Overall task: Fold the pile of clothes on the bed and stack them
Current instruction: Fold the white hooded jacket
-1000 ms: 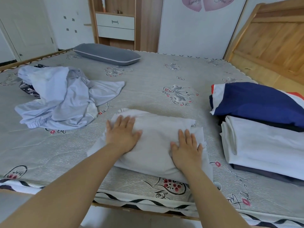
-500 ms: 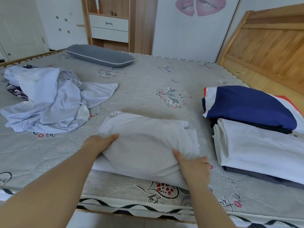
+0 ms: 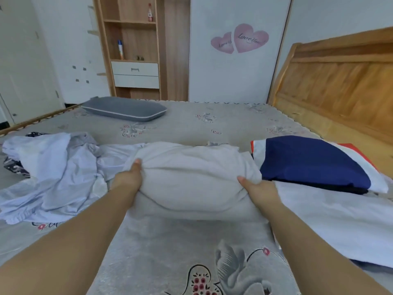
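Note:
A folded pale grey garment [image 3: 191, 177] hangs in the air above the bed [image 3: 165, 252], sagging in the middle. My left hand [image 3: 128, 179] grips its left end, thumb on top and fingers underneath. My right hand [image 3: 258, 189] grips its right end the same way. To the right lies a stack: a folded white garment [image 3: 331, 222] in front and a navy, white and red folded one [image 3: 314, 165] behind it. An unfolded heap of light blue clothes [image 3: 51, 175] lies at the left.
A grey pillow [image 3: 123, 108] lies at the far side of the bed. The wooden headboard [image 3: 340, 86] rises at the right. A wooden shelf unit with drawers [image 3: 136, 60] stands by the far wall. A dark patterned cloth [image 3: 12, 169] peeks from under the blue heap.
Both hands went from pressing flat on the grey garment to gripping its two ends. They lifted it off the bed and carried it up and to the right.

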